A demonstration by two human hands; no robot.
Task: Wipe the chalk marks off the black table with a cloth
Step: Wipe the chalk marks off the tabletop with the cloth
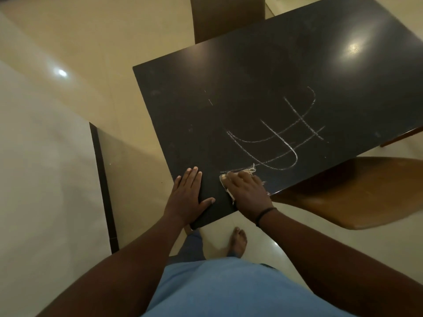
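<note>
Black and glossy, the table [263, 72] fills the upper right of the frame, its near corner pointing down toward the centre. White chalk marks [283, 136] cross its middle right part: several long curved lines cut by straight strokes, running from the centre of the frame up toward the right.

We see the cloth [225, 179], pale and frayed, lying on the table just below the lowest chalk line, near the lower edge of the top. Our right hand [248, 191] lies on top of it, fingers bent over the fabric and pressing it to the surface; only the cloth's left rim and a few loose threads at its upper end show from under the hand. A dark band [265, 215] circles that wrist.

Our left hand [190, 194] rests flat on the table's near corner, to the left of the cloth and apart from it. Its fingers are straight and close together, the thumb stretched out to the right, and it holds nothing.

At the right edge of the frame a brown chair [357, 193] sits tucked beside the table, and another chair [226, 17] stands at the top centre behind it. Below the table corner we see a bare foot [238, 242] on the pale floor [68, 42], and a blue shirt [229, 289] at the bottom centre.
</note>
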